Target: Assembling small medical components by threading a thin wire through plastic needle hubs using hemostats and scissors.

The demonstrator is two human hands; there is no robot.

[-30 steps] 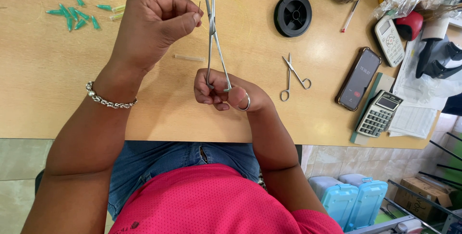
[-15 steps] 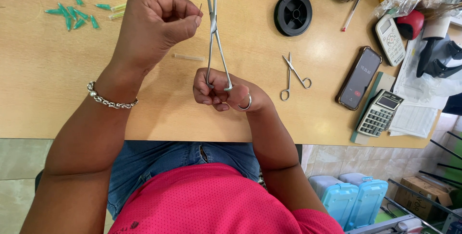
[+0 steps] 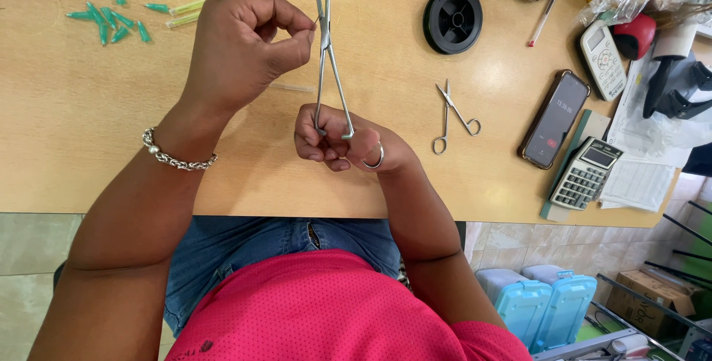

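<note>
Above the wooden table (image 3: 89, 146), the right hand (image 3: 341, 138) grips the ring handles of slim steel forceps (image 3: 326, 57), which point away from the person. Beside their shafts, the left hand (image 3: 237, 49) pinches thumb and forefinger together on something too small to tell. Small scissors (image 3: 452, 116) lie just right.

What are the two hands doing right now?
Left hand: fingertips pinched shut beside the forceps; anything between them is too small to tell.
Right hand: closed around the forceps' ring handles.
</note>
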